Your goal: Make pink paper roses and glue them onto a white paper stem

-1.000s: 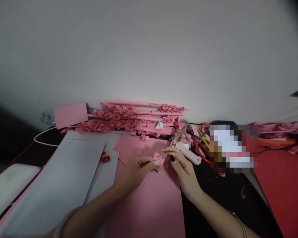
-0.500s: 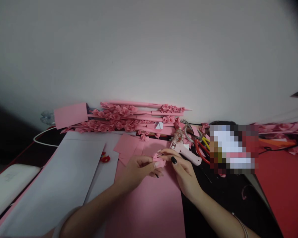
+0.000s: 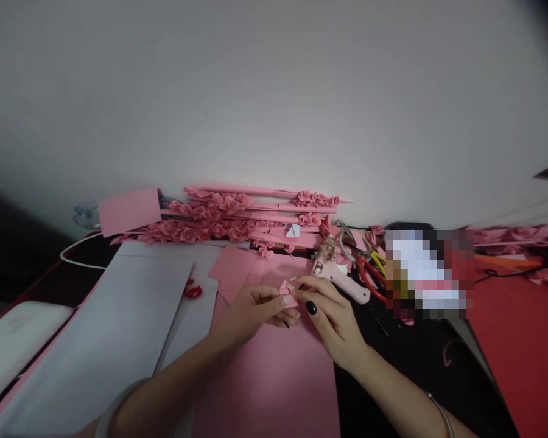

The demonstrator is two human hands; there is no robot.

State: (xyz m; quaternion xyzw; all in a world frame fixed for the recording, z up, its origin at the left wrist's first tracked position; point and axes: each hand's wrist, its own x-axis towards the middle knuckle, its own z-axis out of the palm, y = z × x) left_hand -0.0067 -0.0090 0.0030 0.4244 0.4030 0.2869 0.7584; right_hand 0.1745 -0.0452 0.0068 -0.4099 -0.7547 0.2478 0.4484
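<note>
My left hand (image 3: 251, 309) pinches a small folded piece of pink paper (image 3: 290, 299) between thumb and fingers, above a large pink sheet (image 3: 274, 377). My right hand (image 3: 331, 313) comes in from the right, its fingers bent and apart. One of its fingertips touches the folded paper's right side, while the thumb, with a dark nail, stands off from it. The far side of the folded piece is hidden by fingers. Smaller pink paper pieces (image 3: 232, 264) lie just beyond my left hand.
Pink paper flowers on stems (image 3: 210, 230) line the wall. A glue gun (image 3: 342, 283) and red-handled pliers (image 3: 369, 277) lie beyond my right hand. White sheets (image 3: 95, 328) and a white box-like device (image 3: 25, 340) are at left; a red sheet (image 3: 525, 328) is at right. One patch is pixelated.
My right hand has shifted slightly left, its thumb nearer the folded paper. The folded piece has turned a little in my left hand's pinch and shows a more pointed top.
</note>
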